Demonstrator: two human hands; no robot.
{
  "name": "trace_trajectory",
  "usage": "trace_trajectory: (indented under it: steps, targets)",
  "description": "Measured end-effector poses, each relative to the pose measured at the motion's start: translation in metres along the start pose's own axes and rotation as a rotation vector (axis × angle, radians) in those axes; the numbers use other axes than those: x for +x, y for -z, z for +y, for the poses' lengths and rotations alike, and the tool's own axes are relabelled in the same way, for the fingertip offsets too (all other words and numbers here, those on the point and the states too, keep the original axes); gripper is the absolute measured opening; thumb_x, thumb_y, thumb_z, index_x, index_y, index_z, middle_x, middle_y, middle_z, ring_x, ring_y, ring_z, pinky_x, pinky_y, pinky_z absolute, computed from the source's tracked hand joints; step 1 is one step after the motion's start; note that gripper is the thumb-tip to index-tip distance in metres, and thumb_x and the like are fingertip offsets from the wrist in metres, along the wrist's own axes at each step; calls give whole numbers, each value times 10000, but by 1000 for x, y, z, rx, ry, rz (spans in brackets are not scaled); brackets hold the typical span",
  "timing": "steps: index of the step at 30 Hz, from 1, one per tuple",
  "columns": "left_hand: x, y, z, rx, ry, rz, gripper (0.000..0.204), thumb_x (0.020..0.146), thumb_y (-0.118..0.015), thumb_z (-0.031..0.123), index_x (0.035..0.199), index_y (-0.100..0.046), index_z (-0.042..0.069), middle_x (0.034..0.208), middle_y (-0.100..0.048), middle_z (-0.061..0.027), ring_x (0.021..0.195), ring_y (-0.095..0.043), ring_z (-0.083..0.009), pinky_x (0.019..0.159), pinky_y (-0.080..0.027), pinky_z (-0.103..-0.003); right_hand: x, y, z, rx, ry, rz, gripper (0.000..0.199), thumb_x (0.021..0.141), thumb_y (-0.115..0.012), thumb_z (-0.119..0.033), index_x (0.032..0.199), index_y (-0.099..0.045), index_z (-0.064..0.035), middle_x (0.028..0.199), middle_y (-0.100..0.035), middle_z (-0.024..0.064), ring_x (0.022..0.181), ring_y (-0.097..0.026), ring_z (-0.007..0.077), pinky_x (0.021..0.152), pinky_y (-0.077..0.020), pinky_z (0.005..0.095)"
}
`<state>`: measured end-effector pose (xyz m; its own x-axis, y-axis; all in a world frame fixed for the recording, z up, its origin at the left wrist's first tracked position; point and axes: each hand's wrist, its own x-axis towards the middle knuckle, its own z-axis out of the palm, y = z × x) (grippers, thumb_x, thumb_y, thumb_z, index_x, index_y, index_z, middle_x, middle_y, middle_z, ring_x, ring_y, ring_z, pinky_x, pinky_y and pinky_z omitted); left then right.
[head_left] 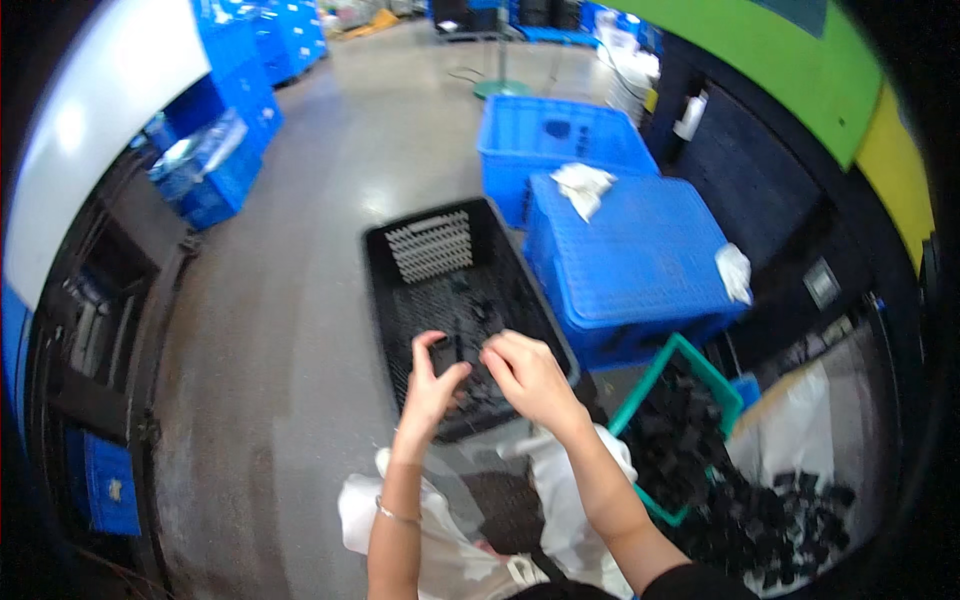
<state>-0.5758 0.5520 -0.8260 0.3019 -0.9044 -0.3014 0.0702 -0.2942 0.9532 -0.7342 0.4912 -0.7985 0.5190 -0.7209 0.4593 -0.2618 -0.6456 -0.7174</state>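
Far left: stacked blue plastic crates [215,165] against dark shelving, well apart from the work. Bare grey concrete floor [290,330] between them and the hands.

Centre: black perforated plastic crate [440,290] on the floor, a few small dark parts lying in its bottom. Left hand [432,385] over the crate's near edge, fingers curled, thumb and forefinger pinching a small black plastic part [444,352]; thin bracelet on that wrist. Right hand [530,378] just beside it, fingers bent inward toward the same part, fingertips close to or touching it; cannot tell whether gripping anything of its own. White plastic bag [445,545] below the forearms.

Right: upturned blue plastic crate [630,265] with crumpled white cloths on top, another blue crate behind. Green-rimmed tray [668,425] heaped with black parts, more loose black parts [780,525] spilling on white sheeting beside it.

Judged step: handling or checking one part above the black crate, both hands on it. Next move probably calls for a release over the black crate, then a reach right to the green-rimmed heap for another piece.
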Motion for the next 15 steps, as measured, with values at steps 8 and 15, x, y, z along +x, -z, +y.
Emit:
trace_trajectory:
  steps: [8,15]
  targets:
    - [60,3,-137,708,-263,109,747,681,-668,109,1342,-321,89,1298,-341,-266,1113,-493,-474,967,-438,-470,-86,78,74,-229,-464,-191,287,789,-671,-279,922,-620,-30,877,-638,175,851,-619,373,738,-491,429]
    - [59,1,-146,820,-210,-46,597,759,-643,146,1304,-414,59,1267,-431,-269,1129,-508,-447,985,-429,-444,-210,172,145,-802,-592,-392,445,647,-740,-212,1077,-663,-128,1073,-657,80,935,-647,304,779,-526,423]
